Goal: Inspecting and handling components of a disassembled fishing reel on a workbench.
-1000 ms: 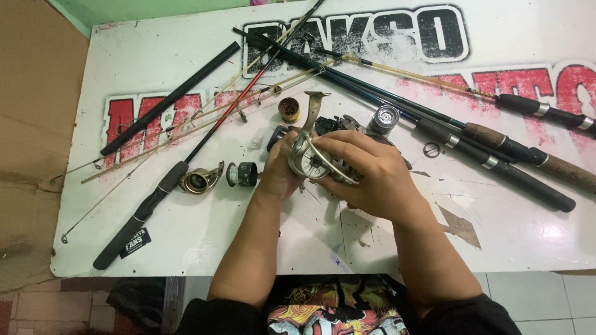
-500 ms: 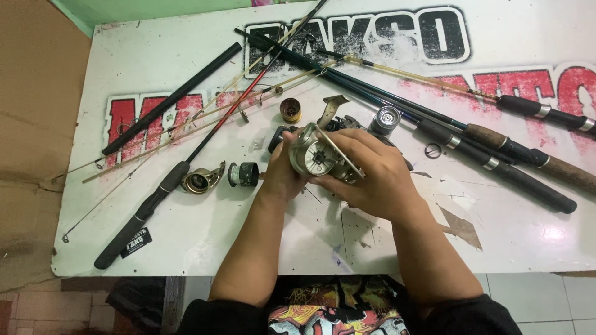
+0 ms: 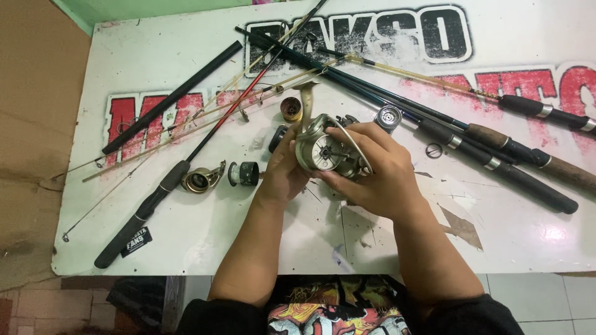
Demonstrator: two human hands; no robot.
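Note:
A champagne-coloured spinning fishing reel [image 3: 323,146] is held above the middle of the white table [image 3: 211,229], its round face turned up toward me and its foot pointing away. My left hand [image 3: 282,170] grips the reel's left side from below. My right hand [image 3: 372,170] wraps around its right side, fingers over the wire bail arm. Just left of my hands lie a black spool [image 3: 243,174] and a bronze reel part [image 3: 200,180] on the table.
Several fishing rods [image 3: 496,146] lie fanned across the table's back and right. A black-handled rod [image 3: 146,214] runs diagonally at the left. A small gold spool [image 3: 290,109], a silver cap [image 3: 389,116] and a small ring [image 3: 434,150] sit near the reel. Brown floor borders the table's left edge.
Both hands have turned the reel, so its round face now points up toward me and its foot sticks up behind. The parts on the table have stayed put.

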